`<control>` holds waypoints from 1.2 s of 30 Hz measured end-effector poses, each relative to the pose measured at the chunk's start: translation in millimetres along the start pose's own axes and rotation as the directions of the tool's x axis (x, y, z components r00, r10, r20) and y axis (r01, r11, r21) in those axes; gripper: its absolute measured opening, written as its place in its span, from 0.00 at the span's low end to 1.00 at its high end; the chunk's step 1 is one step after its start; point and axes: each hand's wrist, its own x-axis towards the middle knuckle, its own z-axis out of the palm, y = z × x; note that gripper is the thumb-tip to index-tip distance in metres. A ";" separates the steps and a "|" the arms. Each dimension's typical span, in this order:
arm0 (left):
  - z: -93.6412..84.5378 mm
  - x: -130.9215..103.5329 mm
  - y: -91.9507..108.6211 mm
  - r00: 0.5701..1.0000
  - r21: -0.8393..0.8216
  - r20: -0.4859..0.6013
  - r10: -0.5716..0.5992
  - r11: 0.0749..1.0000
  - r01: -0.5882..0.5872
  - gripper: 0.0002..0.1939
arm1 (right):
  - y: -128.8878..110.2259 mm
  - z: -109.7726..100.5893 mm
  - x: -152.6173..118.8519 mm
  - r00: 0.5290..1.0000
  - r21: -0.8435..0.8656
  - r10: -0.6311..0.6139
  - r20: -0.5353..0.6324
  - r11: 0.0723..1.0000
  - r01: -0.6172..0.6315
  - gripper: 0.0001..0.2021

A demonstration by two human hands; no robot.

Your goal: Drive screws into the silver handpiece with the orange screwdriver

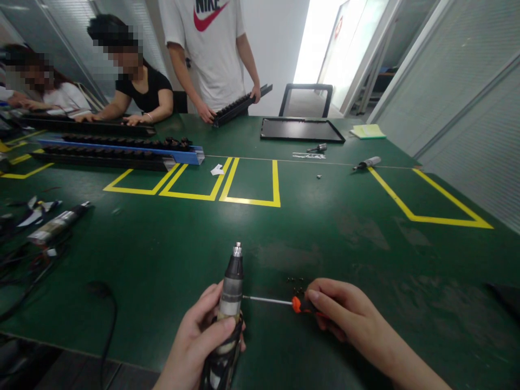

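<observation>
My left hand [199,338] grips an electric screwdriver [231,287] upright near the table's front edge, its metal chuck pointing away from me. My right hand [345,314] holds a small hand screwdriver with an orange and black handle [301,305]. Its thin metal shaft [266,299] lies level and its tip touches the side of the electric screwdriver's body. Several tiny dark screws [296,280] lie on the green table just beyond the shaft.
Another electric screwdriver [57,223] and cables lie at left. Long black strips [105,157] and a blue rail [122,149] sit far left, a black tray [300,130] far centre, a tool [368,162] to the right. Three people work at the far side. Yellow tape [430,218] marks the table.
</observation>
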 end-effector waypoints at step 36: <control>-4.4 0.5 -1.3 0.997 0.028 0.065 -0.033 0.999 0.031 0.27 | 0.5 -4.8 -0.1 0.985 -0.007 -0.169 -0.038 0.986 0.169 0.07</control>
